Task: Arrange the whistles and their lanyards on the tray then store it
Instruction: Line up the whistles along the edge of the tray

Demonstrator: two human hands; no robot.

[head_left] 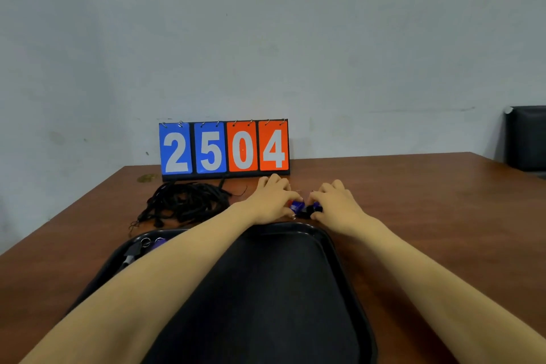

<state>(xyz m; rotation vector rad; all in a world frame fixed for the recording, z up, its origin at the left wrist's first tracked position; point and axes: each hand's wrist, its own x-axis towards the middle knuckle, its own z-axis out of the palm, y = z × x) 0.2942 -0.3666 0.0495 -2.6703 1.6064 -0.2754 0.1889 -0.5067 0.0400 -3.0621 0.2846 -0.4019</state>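
Note:
A black tray [283, 289] lies on the brown table in front of me. Beyond its far rim both hands meet over a small heap of whistles. My left hand [270, 201] curls its fingers round a blue whistle [296, 206]. My right hand [335, 204] grips another blue whistle [315, 207], with a black one between the hands. A purple whistle with key rings [153, 243] lies in the tray's far left corner, partly hidden by my left forearm. A tangle of black lanyards [184, 201] sits on the table left of my hands.
A flip scoreboard [224, 148] reading 2504 stands at the table's back against the wall. A dark chair [527, 137] stands at the far right. The table's right side [443, 201] is bare wood.

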